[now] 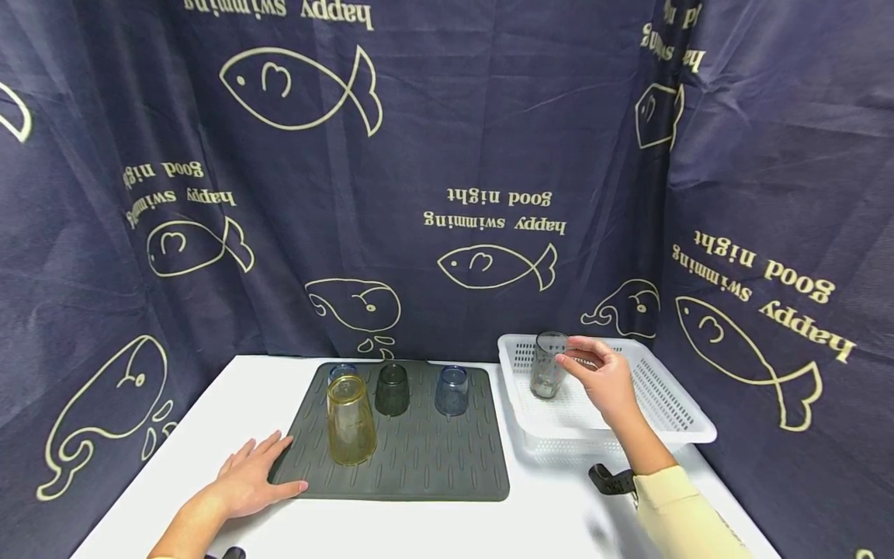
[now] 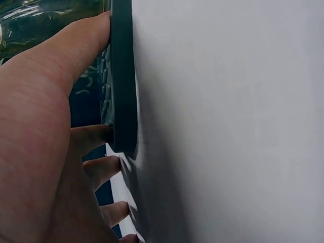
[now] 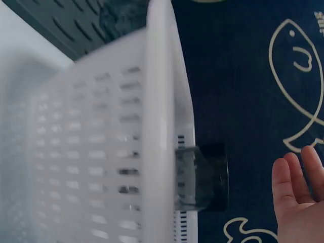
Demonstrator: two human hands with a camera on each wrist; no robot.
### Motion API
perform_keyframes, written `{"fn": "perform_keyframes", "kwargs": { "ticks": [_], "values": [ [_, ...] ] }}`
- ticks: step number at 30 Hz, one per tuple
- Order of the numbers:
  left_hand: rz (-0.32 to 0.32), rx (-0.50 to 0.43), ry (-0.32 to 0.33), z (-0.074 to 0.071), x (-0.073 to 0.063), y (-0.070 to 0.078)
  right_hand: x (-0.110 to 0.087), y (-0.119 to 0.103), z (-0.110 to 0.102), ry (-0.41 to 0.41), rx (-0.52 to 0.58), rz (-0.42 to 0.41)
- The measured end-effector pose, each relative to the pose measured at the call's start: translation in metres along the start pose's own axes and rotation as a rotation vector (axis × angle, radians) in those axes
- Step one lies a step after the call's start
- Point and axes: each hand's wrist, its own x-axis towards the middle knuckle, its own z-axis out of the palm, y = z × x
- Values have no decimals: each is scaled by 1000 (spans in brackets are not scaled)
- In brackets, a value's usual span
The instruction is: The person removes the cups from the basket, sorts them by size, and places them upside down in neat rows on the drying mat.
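Note:
A clear, patterned glass (image 1: 547, 369) stands mouth up in the white basket (image 1: 520, 419), leaning slightly. Beside its upper right side is my right hand (image 1: 604, 380); in the right wrist view the extended fingers (image 3: 298, 182) are apart from the glass (image 3: 202, 177). My left hand (image 1: 247, 477) lies spread at the left front corner of the dark grey drying mat (image 1: 433, 473), its thumb (image 2: 83, 40) touching the mat's edge. Nearest that hand, a tall amber glass (image 1: 351, 427) stands upside down on the mat.
Behind the amber glass is a blue-rimmed glass (image 1: 342, 371), mostly hidden. A dark grey glass (image 1: 393, 390) and a blue glass (image 1: 452, 392) stand along the mat's back. A navy printed curtain (image 1: 419, 155) surrounds the white table (image 1: 552, 512).

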Motion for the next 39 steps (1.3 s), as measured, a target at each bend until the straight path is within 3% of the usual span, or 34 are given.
{"fn": "perform_keyframes", "kwargs": {
  "ticks": [7,14,28,39],
  "values": [
    [3,-3,15,-2,-2,3,25,9,-5,26,-126,38],
    [-5,-4,9,-2,-2,2,43,14,-10,-31,-246,144],
    [-3,-14,25,-1,-3,4,57,34,-13,-178,-291,297],
    [-4,-6,28,0,-2,1,61,51,-18,-306,-243,373]
  ]
}}
